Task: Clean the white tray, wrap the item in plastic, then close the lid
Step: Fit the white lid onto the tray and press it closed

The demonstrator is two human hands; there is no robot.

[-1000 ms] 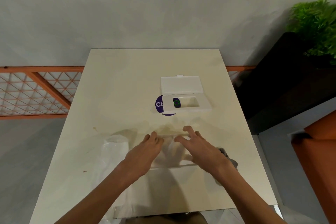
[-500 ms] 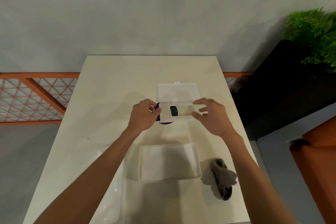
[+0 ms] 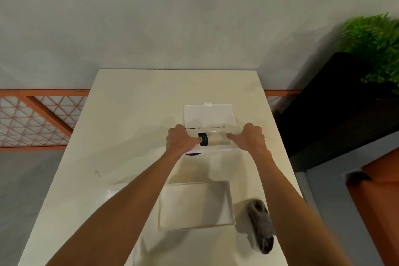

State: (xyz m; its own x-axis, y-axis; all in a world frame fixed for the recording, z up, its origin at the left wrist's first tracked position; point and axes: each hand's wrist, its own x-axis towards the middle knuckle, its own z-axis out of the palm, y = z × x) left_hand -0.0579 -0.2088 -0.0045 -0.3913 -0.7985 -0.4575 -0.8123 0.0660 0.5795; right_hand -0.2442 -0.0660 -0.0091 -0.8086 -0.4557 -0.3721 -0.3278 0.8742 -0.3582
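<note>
Pale surface (image 3: 129,136): both hands have left the near tray (image 3: 195,205) for the far case (image 3: 216,147).
Left hand (image 3: 180,139) and right hand (image 3: 251,138), curled, grip its ends; lid (image 3: 209,115) open, wrapping likely underway.

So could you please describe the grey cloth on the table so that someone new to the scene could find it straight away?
Start at the cream table and go to its near right corner. There, just right of the shallow white tray, lies the grey cloth, crumpled into a long lump. It is the only dark, soft thing on the table; its neighbours are white or clear hard plastic.
</note>
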